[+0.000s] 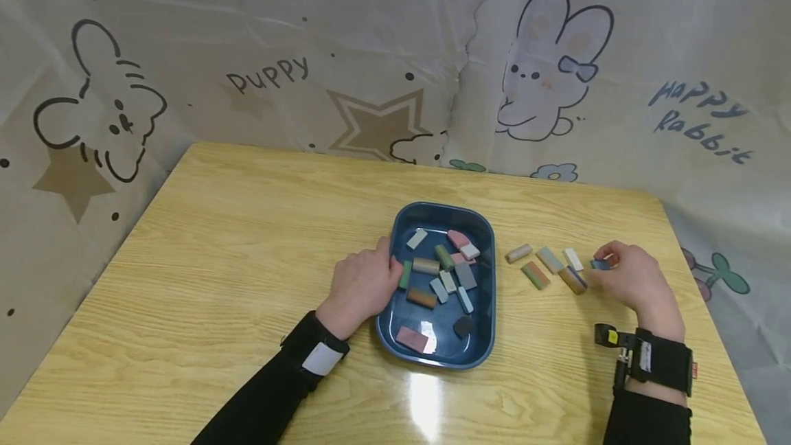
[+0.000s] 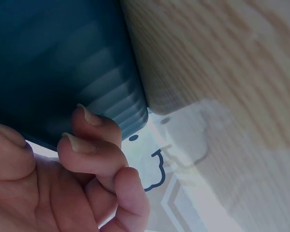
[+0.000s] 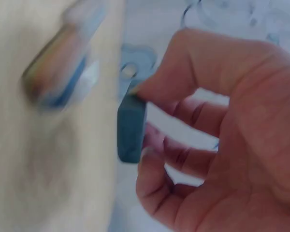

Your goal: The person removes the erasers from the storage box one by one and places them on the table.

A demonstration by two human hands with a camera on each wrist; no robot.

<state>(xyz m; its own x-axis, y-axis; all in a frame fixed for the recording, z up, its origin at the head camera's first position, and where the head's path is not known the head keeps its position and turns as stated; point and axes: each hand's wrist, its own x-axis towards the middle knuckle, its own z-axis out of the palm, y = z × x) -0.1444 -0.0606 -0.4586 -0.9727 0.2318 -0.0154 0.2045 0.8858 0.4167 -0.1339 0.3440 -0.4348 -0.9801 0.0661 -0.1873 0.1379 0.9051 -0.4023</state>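
Note:
My left hand point(image 1: 363, 281) grips the left wall of a dark blue rectangular tray point(image 1: 445, 356), thumb over the rim. In the left wrist view the curled fingers point(image 2: 99, 154) lie against the tray's ribbed outer side. At the right, my right hand point(image 1: 634, 279) pinches a small blue-green block point(image 3: 131, 130) between thumb and fingertips. Just left of that hand, several small blocks lie on the table, among them a white block point(image 1: 572, 259) and a brown-and-blue block point(image 1: 572, 280). Inside the tray are several more, such as a pink block point(image 1: 411, 339) and a dark grey piece point(image 1: 462, 326).
A light wood table point(image 1: 259, 239) bears the tray near its middle. Close to the tray's right side lie a tan cylinder point(image 1: 519, 253) and an orange-and-green block point(image 1: 535, 275). A printed cloth point(image 1: 278, 115) with cartoon animals hangs behind the far edge.

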